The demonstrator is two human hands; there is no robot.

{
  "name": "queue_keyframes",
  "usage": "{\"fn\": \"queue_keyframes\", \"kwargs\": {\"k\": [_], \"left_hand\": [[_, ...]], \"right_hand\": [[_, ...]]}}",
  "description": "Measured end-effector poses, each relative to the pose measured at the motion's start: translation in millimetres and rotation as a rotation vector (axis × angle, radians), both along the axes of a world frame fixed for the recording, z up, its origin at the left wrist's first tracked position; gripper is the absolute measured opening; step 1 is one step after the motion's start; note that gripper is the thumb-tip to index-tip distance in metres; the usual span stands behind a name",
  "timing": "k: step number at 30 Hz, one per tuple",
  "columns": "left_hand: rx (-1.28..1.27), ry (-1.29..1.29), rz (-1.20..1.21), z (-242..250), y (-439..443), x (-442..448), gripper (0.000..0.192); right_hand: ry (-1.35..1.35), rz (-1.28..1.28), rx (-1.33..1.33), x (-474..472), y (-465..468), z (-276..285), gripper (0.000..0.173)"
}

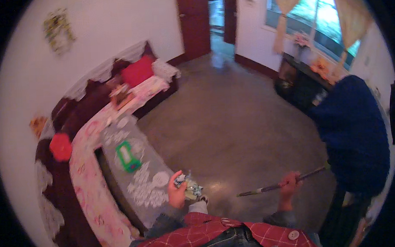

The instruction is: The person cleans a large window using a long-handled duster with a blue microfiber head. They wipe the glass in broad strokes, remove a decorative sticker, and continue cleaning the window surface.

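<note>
My left hand (176,192) is at the lower middle, beside the coffee table's edge, holding a crumpled patterned wrapper or cloth (190,188); blur hides exactly what it is. My right hand (289,183) is closed around a thin dark stick or pole (268,188), which slants from the lower middle up to the right, over the floor. A green tray-like object (128,156) lies on the coffee table (154,151), which has a grey cover with white lace patterns. The pole's far end reaches close to a person in dark blue.
A person in dark blue (351,131) bends at the right, by a dark cabinet (300,77) with flowers on top. Along the left wall curves a dark sofa with a pink floral cover (88,169) and a red cushion (138,71). A dark red door (194,25) stands at the back.
</note>
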State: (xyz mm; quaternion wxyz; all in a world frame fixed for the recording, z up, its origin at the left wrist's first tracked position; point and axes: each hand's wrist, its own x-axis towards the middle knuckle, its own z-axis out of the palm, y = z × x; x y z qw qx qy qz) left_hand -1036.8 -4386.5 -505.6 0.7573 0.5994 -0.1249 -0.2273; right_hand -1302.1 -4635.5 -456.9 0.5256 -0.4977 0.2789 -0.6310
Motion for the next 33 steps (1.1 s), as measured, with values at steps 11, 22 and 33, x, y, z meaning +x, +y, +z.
{"fn": "queue_keyframes", "kwargs": {"k": [11, 22, 33], "left_hand": [[-0.131, 0.120, -0.535, 2.3, -208.6, 120.0, 0.028], [-0.218, 0.390, -1.526, 18.9, -245.9, -93.7, 0.020], [-0.155, 0.315, -2.217, 54.0, -33.6, -331.6, 0.018]], "right_hand": [[-0.044, -0.308, 0.163, 62.6, -20.6, 8.5, 0.028], [0.134, -0.577, 0.354, 34.2, 93.3, -12.4, 0.013], [0.180, -1.309, 0.247, -101.7, 348.7, 24.2, 0.020]]}}
